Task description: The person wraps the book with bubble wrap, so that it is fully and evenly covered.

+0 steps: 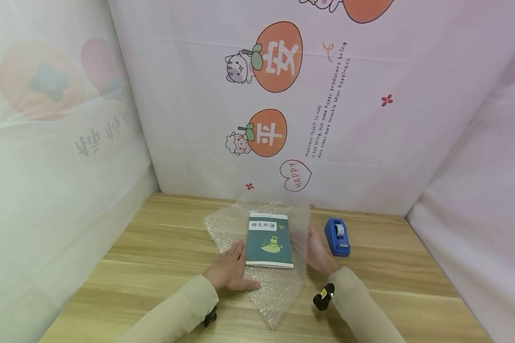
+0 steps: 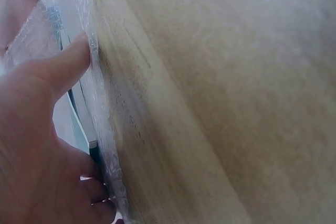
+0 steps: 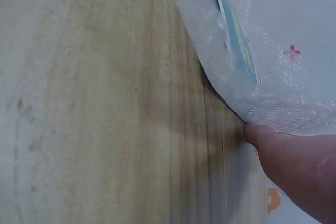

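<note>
Now our left hand [image 1: 231, 269] lies flat, fingers extended, on the bubble wrap [image 1: 274, 293]; just to its right, we see the green booklet [image 1: 262, 257]. Our right hand [image 1: 321, 252] touches the wrap's raised side, though we cannot tell whether it pinches. Beside that hand sits a blue tape dispenser [image 1: 338, 248].

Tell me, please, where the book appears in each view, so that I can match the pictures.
Head: the book lies just below the middle, face visible, on the bubble wrap.
Left wrist: at the left, seen nearly edge-on, partly hidden by the left hand.
Right wrist: a narrow slanting strip, upper right.
Shared landmark: the bubble wrap, beside the book in all three.
</note>
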Tool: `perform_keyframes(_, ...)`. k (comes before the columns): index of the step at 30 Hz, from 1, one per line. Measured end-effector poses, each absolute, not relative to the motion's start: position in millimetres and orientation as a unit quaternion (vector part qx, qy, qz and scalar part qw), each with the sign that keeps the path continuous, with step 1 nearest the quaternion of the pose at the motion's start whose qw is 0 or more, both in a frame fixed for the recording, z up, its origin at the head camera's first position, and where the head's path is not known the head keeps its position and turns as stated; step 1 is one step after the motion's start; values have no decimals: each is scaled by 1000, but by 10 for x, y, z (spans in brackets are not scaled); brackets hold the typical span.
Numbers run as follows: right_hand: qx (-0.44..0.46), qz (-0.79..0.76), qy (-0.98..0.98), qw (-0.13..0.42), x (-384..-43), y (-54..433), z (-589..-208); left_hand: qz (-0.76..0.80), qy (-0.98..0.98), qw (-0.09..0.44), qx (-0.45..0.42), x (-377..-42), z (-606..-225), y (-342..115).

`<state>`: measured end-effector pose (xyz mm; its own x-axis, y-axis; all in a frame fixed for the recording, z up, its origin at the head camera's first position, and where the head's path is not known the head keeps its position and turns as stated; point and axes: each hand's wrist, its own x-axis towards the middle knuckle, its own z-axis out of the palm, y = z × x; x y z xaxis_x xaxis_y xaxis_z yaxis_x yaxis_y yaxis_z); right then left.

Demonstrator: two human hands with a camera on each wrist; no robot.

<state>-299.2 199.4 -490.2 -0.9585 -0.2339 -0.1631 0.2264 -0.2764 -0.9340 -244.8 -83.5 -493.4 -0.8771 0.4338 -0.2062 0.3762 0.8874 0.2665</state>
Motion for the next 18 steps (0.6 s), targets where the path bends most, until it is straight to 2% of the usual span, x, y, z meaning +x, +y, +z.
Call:
perform_keyframes(5, -43, -750, 647, 132, -3000, 1903, -4890, 114, 963, 126, 209, -2452, -4931, -830)
perform_keyframes(12, -13, -619, 773, 134, -2935, 1748, -4871, 113, 963, 123, 212, -2452, -4941, -825)
perform_keyframes(18, -69, -494, 859, 115, -2894, 1634, -4883, 110, 963, 122, 213, -2454, -4948, -825)
